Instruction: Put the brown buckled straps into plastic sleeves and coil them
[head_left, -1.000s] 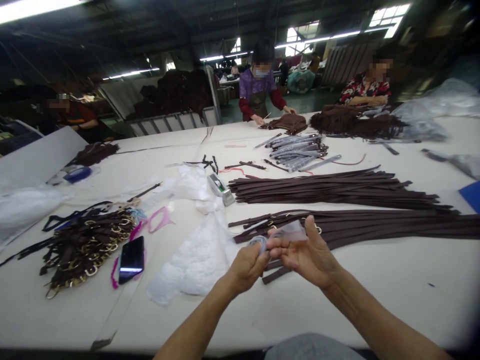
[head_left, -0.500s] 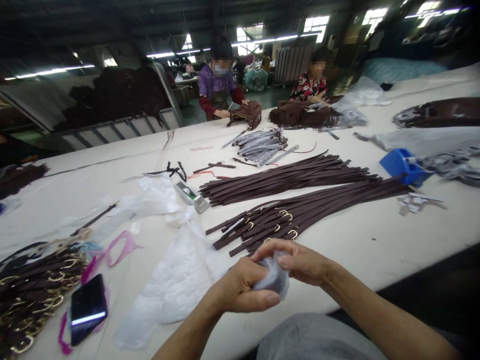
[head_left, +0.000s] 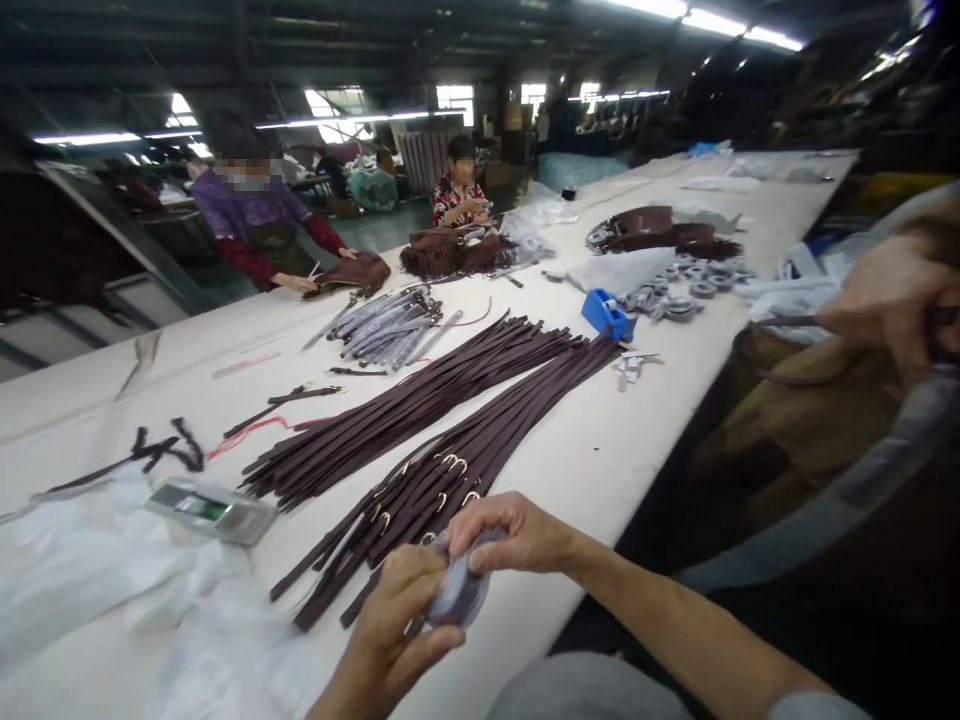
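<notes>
Grips a translucent grey roll [head_left: 457, 594] in the left hand [head_left: 397, 622], closed round its near side; pinches its upper edge with the curled right hand [head_left: 514, 538]. Holds it between both hands, over the white table [head_left: 570, 490], just beside the near ends of the buckled brown straps [head_left: 491, 425] — with a second bundle of brown straps [head_left: 397, 415] lying beyond. Has white plastic sheeting [head_left: 217, 625] and a grey dispenser [head_left: 214, 510] off to the left, a blue tape dispenser [head_left: 607, 315] by the straps' far ends — and, at the right edge, a co-worker's hand [head_left: 892, 300].
</notes>
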